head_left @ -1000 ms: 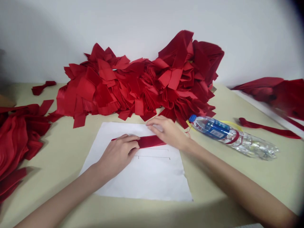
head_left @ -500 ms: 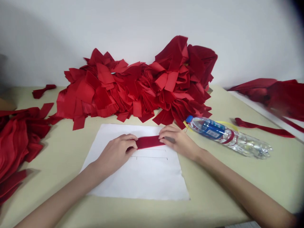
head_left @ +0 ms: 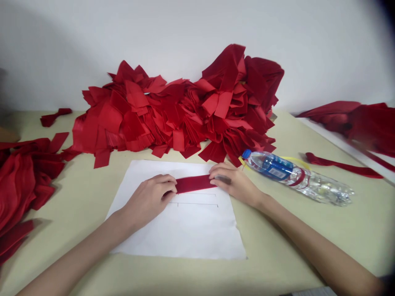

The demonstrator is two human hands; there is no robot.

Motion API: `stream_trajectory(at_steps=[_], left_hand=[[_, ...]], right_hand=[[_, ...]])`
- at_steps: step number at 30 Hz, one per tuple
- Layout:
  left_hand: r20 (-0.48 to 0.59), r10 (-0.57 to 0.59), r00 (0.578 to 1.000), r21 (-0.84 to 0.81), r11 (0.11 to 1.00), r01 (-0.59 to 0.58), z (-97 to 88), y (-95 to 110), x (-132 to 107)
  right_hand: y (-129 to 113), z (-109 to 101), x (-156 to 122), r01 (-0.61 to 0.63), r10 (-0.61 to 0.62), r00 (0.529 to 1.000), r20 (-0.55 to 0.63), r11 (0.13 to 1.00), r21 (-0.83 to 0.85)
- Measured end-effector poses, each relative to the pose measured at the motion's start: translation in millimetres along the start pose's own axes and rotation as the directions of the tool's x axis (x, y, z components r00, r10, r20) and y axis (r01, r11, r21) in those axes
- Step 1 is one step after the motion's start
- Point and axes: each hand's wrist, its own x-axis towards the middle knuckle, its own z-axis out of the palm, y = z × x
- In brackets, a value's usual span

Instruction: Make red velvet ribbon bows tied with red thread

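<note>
A strip of red fabric (head_left: 194, 183) lies flat across the upper part of a white paper sheet (head_left: 182, 234). My left hand (head_left: 148, 200) pinches its left end, and my right hand (head_left: 233, 185) holds its right end. The hands' fingers hide both ends of the strip. A small grey object (head_left: 223, 179) shows between my right fingers, too small to name. Just below the strip, thin dark ruled lines (head_left: 197, 204) are drawn on the paper.
A large heap of red fabric pieces (head_left: 179, 117) lies against the white wall. More red cloth (head_left: 21, 181) lies at the left. A crushed plastic water bottle (head_left: 293, 176) lies to the right, beyond it a loose red strip (head_left: 342, 165) and a red cloth pile (head_left: 348, 123).
My right hand has moved down and left from the paper's top edge to the strip's right end. Both hands now hold the strip, which sits slightly higher on the paper.
</note>
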Motion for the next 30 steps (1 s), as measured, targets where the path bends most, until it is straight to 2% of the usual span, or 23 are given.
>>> stream_trajectory(at_steps=[7, 12, 23, 30], left_hand=[[-0.050, -0.007, 0.999, -0.024, 1.000, 0.006, 0.1, 2, -1], [-0.035, 0.045, 0.998, 0.034, 0.998, -0.044, 2.8, -2, -1], [-0.050, 0.042, 0.998, 0.141, 0.989, -0.034, 7.3, 5, 0], [-0.089, 0.027, 0.996, 0.135, 0.991, -0.015, 9.8, 2, -1]], right_hand=[[-2, 2, 1, -0.005, 0.005, 1.000, -0.002, 1.000, 0.018], [-3, 1, 2, -0.021, 0.021, 1.000, -0.001, 1.000, 0.021], [-4, 4, 0, -0.033, 0.033, 0.999, -0.012, 0.999, -0.032], [-3, 4, 1, -0.019, 0.018, 1.000, -0.020, 1.000, -0.021]])
